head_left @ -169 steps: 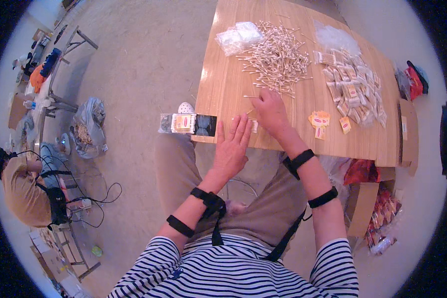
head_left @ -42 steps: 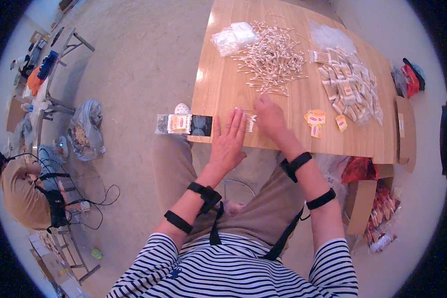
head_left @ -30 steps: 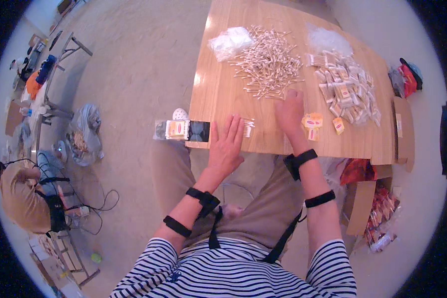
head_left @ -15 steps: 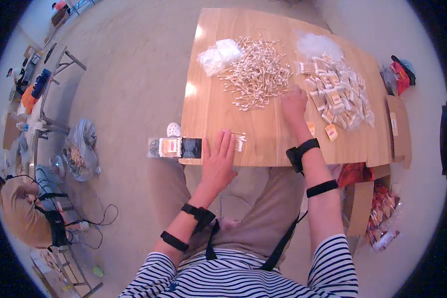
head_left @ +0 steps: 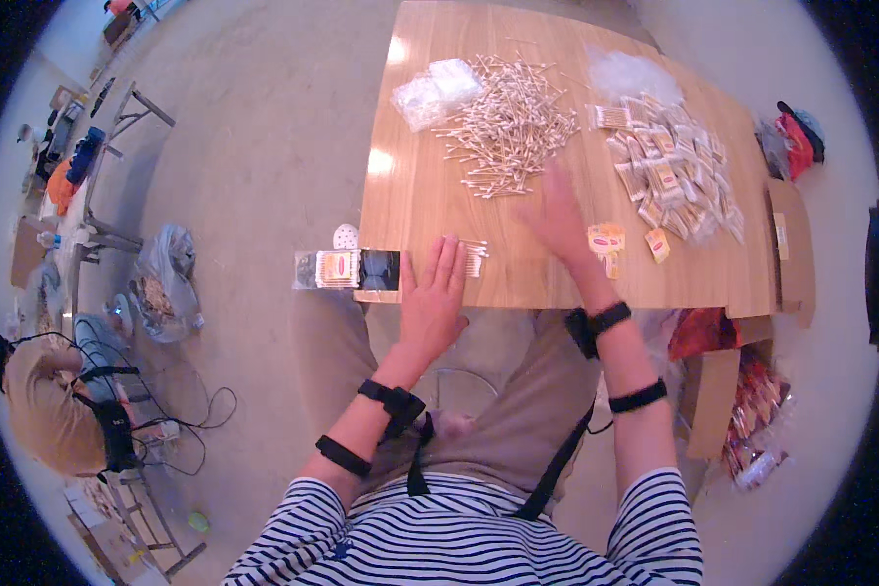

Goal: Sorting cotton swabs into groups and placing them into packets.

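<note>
Left hand (head_left: 433, 301) lies flat, fingers partly spread, beside the short swab row (head_left: 476, 258); right hand (head_left: 560, 221), too blurred to tell its grip, has shifted leftward, uncovering yellow cards (head_left: 606, 237), its fingers near the swab heap (head_left: 510, 127).

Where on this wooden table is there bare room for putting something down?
Bare tabletop lies between the clear bags and the left hand, and right of the lone yellow card, between packet heap and its near edge. Crowded: that heap and the loose swab pile.
</note>
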A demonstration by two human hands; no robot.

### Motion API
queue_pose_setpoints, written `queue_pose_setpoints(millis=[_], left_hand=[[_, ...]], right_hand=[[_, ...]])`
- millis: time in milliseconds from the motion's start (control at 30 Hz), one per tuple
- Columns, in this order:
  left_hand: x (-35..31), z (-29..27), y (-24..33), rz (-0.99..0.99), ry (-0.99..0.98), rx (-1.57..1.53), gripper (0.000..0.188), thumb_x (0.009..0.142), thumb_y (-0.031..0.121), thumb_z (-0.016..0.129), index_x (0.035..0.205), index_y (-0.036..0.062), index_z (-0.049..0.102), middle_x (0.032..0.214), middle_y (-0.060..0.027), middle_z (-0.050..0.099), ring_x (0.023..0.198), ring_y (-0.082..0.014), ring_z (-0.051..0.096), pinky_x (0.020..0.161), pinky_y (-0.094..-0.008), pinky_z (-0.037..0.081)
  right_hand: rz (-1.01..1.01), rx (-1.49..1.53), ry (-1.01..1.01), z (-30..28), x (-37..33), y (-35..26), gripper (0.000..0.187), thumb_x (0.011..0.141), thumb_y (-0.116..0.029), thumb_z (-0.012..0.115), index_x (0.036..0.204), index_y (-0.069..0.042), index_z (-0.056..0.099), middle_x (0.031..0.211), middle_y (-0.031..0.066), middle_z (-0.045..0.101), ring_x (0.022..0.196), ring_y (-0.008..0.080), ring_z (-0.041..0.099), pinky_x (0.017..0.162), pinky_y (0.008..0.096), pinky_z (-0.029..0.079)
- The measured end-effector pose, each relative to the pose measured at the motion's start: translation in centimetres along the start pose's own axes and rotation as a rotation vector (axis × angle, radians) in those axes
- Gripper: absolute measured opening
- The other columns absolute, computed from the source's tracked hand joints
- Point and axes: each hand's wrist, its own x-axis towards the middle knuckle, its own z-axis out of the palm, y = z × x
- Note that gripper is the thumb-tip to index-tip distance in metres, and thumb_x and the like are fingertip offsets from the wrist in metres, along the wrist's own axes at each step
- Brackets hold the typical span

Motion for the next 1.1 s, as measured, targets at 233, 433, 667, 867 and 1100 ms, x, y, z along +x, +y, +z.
queue_pose_setpoints(millis=[233, 433, 667, 867, 1100], left_hand=[[-0.1, 1.1, -0.2, 0.023, 0.085, -0.018, 0.114, 0.065, 0.033, 0.088, 0.157, 0.0014, 0.029, 0.165, -0.0150, 0.027, 0.155, -0.0314, 0.021, 0.121, -0.0673, 0.014], [-0.8, 2.2, -0.4, 0.040, 0.144, 0.028, 0.099, 0.073, 0.025, 0.081, 0.156, 0.0015, 0.033, 0.165, -0.0138, 0.028, 0.155, -0.0318, 0.022, 0.121, -0.0684, 0.010], [-1.2, 2.0, -1.6, 0.067, 0.111, 0.146, 0.101, 0.067, 0.015, 0.080, 0.156, 0.0021, 0.034, 0.164, -0.0130, 0.030, 0.155, -0.0296, 0.024, 0.121, -0.0690, 0.010], [-0.6, 1.6, -1.5, 0.068, 0.121, 0.067, 0.105, 0.064, 0.013, 0.082, 0.157, 0.0026, 0.032, 0.165, -0.0127, 0.029, 0.155, -0.0296, 0.024, 0.121, -0.0678, 0.010], [-0.4, 1.9, -1.6, 0.054, 0.120, 0.097, 0.109, 0.063, 0.016, 0.085, 0.157, 0.0032, 0.031, 0.165, -0.0128, 0.029, 0.155, -0.0295, 0.024, 0.122, -0.0649, 0.011]], right_hand=[[-0.199, -0.205, -0.285, 2.2, -8.9, -7.9, 0.106, 0.070, -0.028, 0.084, 0.154, 0.006, 0.030, 0.162, 0.0263, 0.027, 0.153, 0.0405, 0.023, 0.125, 0.0502, 0.022], [-0.191, -0.277, -0.219, 4.9, -10.0, -8.9, 0.108, 0.065, -0.018, 0.087, 0.154, 0.004, 0.031, 0.162, 0.0236, 0.028, 0.153, 0.0392, 0.021, 0.125, 0.0514, 0.020], [-0.190, -0.332, -0.178, 5.7, -10.5, -9.4, 0.102, 0.066, -0.017, 0.085, 0.152, 0.003, 0.035, 0.161, 0.0219, 0.031, 0.152, 0.0379, 0.025, 0.125, 0.0511, 0.020], [-0.204, -0.379, -0.110, 6.2, -10.1, -9.0, 0.098, 0.068, -0.015, 0.083, 0.152, 0.003, 0.036, 0.161, 0.0215, 0.032, 0.152, 0.0371, 0.026, 0.125, 0.0531, 0.020], [-0.067, -0.218, -0.130, 5.4, -10.6, -8.9, 0.102, 0.068, -0.015, 0.083, 0.154, 0.004, 0.031, 0.164, 0.0211, 0.028, 0.155, 0.0363, 0.021, 0.125, 0.0542, 0.019]])
